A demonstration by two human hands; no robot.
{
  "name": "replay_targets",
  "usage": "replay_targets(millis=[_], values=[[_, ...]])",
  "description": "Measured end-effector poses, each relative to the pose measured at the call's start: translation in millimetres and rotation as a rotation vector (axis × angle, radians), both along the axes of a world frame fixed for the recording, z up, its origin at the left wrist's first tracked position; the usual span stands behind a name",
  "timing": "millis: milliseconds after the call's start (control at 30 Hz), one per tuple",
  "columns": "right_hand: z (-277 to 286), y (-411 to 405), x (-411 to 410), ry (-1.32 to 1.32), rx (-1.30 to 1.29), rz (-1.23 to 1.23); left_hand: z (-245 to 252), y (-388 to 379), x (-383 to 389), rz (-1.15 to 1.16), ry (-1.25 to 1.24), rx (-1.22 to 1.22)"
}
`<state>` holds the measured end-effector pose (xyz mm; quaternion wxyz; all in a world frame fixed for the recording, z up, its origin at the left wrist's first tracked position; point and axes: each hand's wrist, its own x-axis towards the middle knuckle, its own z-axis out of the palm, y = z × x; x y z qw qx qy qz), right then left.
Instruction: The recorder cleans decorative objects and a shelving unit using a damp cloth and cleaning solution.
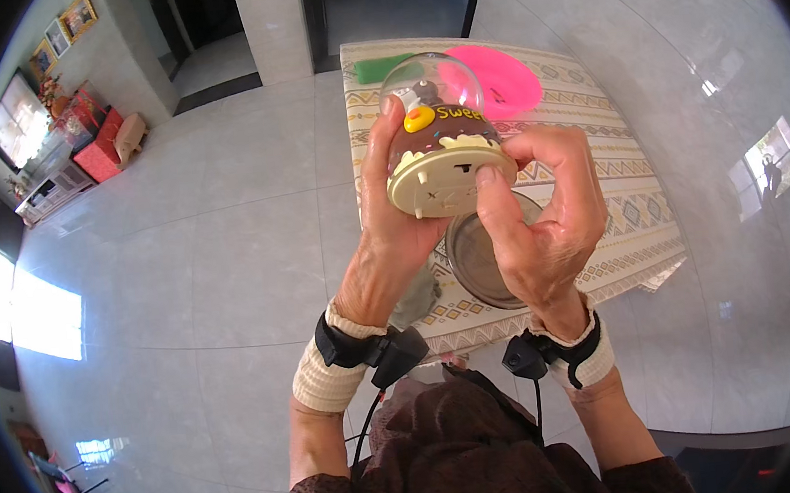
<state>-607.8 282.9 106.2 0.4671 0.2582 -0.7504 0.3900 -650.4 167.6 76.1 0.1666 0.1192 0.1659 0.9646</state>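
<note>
A snow globe point(441, 133) with a clear dome and a brown, icing-like base is held up above the table, tilted so its cream underside point(443, 189) faces me. Raised yellow writing and a yellow duck-like ornament decorate its side. My left hand point(391, 197) grips it from the left, with the thumb up along the dome's edge. At the base's right rim, my right hand point(550, 212) pinches with the thumb on the underside and a bent forefinger at the side. A small dark slot shows near that thumb. Inside the dome sits a small figure, partly blurred.
A patterned tablecloth point(612, 227) covers the table. Behind the globe lie a pink round plastic item point(511, 85) and a folded green cloth point(379, 69). Below my hands are a round glass-like dish point(474, 261) and a grey-green cloth point(417, 297). Cabled cameras sit on both wrists.
</note>
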Motion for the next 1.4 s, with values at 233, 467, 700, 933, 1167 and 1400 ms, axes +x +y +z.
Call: replay_targets(millis=[233, 467, 700, 933, 1167, 1400], values=[[-3.6, 1.9, -3.1, -0.072, -0.058, -0.06, -0.8, 4.1, -2.1, -0.019, 0.017, -0.035], [-8.4, 6.8, -17.2, -0.091, -0.11, -0.005, -3.2, 5.5, -5.8, 0.021, -0.023, -0.102], [-18.7, 7.1, -30.8, -0.181, -0.137, 0.095, -13.8, -6.3, -17.1, 0.136, -0.011, -0.153], [-117.4, 32.4, -36.0, -0.929, -0.042, 0.152, -77.8, -42.5, -27.7, 0.27, 0.29, -0.29], [-307.7, 34.3, -30.7, -0.748, 0.89, 0.331, -79.7, -57.3, -1.6, 0.143, 0.314, -0.255], [-296.4, 48.5, -48.3, -1.022, 0.35, 0.333, -79.3, -61.2, -0.7, 0.198, 0.336, -0.366]])
